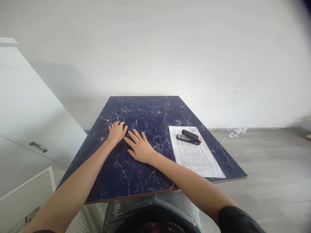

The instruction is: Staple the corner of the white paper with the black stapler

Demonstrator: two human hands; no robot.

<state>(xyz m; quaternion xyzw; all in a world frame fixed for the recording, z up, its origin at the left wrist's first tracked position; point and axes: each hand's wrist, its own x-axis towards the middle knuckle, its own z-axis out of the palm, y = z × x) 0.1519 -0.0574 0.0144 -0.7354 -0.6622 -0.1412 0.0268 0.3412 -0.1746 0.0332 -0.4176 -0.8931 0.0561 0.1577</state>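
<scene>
My left hand (117, 132) rests palm down on the dark blue marbled table (145, 110), fingers stretched out and holding nothing. Beside it, slightly nearer to me, my right hand (141, 148) lies flat with its fingers spread, also bare. To the right of both hands, a printed sheet of paper (191, 158) lies on the tabletop, with my right forearm passing over its near left part. A black stapler (189, 137) with an orange-red spot at one end sits on the upper part of the sheet. Neither hand touches the paper or the stapler.
A white cabinet (31, 106) with a dark handle (38, 147) stands on the left. Behind the table rises a pale wall (155, 48). On the grey floor (267, 168) to the right lies a crumpled clear plastic item (237, 132). My legs are under the table's front edge.
</scene>
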